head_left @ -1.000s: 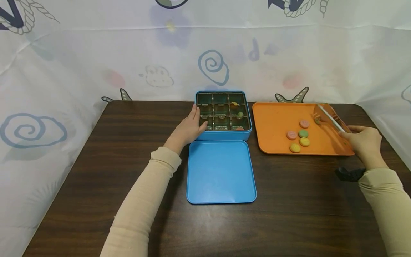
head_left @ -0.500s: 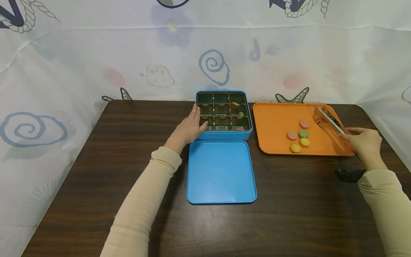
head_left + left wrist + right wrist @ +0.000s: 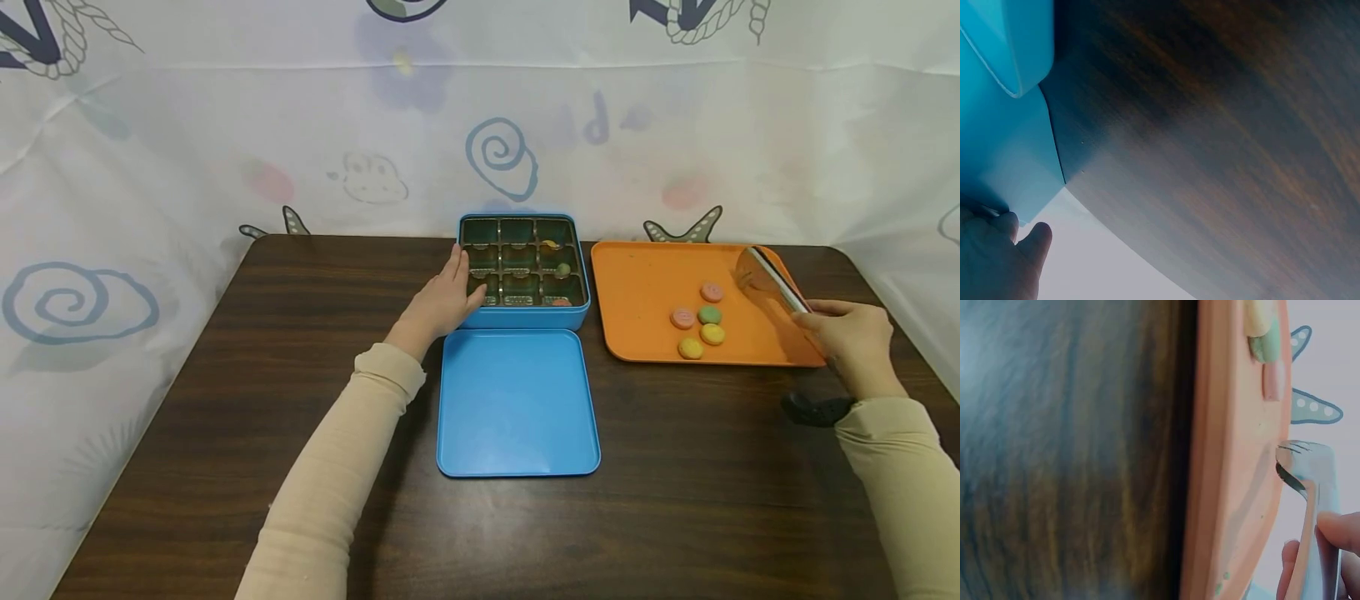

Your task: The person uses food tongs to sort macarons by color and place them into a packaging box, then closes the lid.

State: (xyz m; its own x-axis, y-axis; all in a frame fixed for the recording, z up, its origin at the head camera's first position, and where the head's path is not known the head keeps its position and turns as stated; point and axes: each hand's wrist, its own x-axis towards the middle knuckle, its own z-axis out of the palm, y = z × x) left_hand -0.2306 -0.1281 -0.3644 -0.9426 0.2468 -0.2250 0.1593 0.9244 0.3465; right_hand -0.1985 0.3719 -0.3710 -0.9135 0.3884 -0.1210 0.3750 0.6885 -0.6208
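My left hand rests against the left side of a blue tin box with a dark divided insert; the left wrist view shows the hand at the box's far side. In the box's right column lie a yellow piece, a green piece and a pinkish one. My right hand holds metal tongs above the right part of an orange tray. The slotted end of the tongs appears in the right wrist view, nothing visible between its arms.
Round sweets lie on the tray: two pink sweets, a green sweet and two yellow sweets. A blue lid lies in front of the box on the dark wooden table. A patterned white cloth hangs behind.
The tongs have turned slightly in my right hand, and their slotted end has shifted a little to the right. My left hand stays against the box, and the sweets lie as before.
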